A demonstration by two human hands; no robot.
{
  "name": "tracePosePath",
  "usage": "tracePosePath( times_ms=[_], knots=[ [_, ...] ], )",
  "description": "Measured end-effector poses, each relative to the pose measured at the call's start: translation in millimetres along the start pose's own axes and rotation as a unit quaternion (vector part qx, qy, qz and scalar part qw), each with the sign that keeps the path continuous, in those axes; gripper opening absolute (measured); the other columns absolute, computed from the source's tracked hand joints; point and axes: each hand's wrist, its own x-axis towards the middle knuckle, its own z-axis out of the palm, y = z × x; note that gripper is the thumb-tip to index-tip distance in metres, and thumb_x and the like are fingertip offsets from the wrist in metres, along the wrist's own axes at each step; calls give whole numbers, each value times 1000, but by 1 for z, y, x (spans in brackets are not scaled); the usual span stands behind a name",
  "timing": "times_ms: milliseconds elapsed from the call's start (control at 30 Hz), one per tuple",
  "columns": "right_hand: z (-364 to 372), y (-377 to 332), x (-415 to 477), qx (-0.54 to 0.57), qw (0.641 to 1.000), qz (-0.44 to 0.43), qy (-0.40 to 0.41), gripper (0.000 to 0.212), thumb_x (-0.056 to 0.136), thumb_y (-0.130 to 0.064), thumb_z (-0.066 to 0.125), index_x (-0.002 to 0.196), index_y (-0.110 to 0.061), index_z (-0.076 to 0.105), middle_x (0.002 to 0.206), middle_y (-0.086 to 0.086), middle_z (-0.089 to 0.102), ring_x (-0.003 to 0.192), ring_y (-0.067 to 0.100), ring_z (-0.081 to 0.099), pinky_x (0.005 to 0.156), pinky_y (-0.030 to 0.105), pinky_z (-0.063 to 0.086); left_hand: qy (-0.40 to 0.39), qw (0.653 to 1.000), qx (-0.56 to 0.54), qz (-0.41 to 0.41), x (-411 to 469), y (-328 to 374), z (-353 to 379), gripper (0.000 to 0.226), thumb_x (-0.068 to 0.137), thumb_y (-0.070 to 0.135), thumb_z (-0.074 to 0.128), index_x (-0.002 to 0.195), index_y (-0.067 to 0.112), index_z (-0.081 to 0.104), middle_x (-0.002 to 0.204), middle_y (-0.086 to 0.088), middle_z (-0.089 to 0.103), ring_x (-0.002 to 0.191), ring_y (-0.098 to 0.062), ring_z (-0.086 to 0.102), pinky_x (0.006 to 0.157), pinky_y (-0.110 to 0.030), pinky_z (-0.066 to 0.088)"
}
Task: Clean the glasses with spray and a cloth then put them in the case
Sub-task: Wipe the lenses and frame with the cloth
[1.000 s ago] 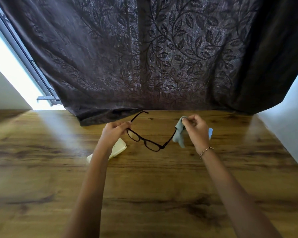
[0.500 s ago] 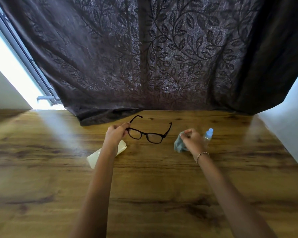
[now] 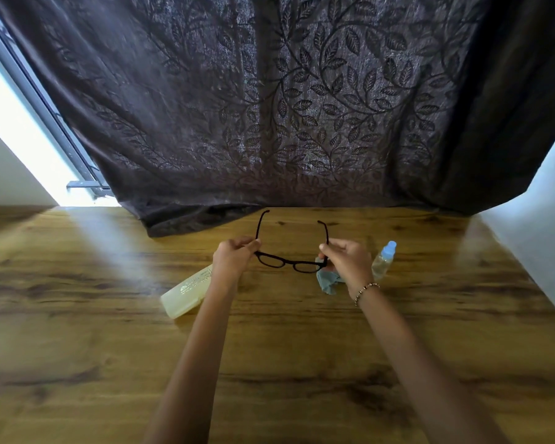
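Black-framed glasses hang above the wooden table, their arms unfolded and pointing away from me. My left hand pinches the left hinge corner, and my right hand pinches the right one. A crumpled pale blue cloth lies on the table just under my right hand, partly hidden by it. A small clear spray bottle with a light blue cap lies tilted to the right of that hand. A pale yellow glasses case, closed, lies on the table below and left of my left wrist.
The wooden table stretches wide in front of me. A dark leaf-patterned curtain hangs along its far edge, with its hem on the table. A bright window strip shows at the left, and a white wall borders the right.
My right hand let the cloth drop onto the table and took hold of the right corner of the glasses. The glasses turned level, arms pointing away.
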Motion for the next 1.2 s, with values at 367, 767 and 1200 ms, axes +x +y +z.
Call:
tracePosePath(
  times_ms=[367,767,1200],
  knots=[
    [-1,-6,-1,-147,986,-41,-66,2,79,-26,76,78,-26,75,68,-22,64,64,-13,58,48,0,39,-1,999,23,36,-3,0,5,28,83,29,71,107,15,72,106,0,71,99,-14,63,84,-26,46],
    [-2,-12,2,-209,965,-40,-155,12,80,-24,75,90,-19,76,80,-16,65,72,-9,56,54,3,35,-48,981,166,89,-4,3,-2,21,87,26,67,105,18,72,105,1,72,90,-8,59,80,-21,42],
    [-3,-13,0,-239,959,-111,-108,25,71,-24,82,95,-22,72,70,-6,71,70,2,65,66,15,46,-124,941,293,116,-1,1,-2,18,90,25,62,104,23,73,104,6,69,91,-7,52,81,-22,37]
  ],
)
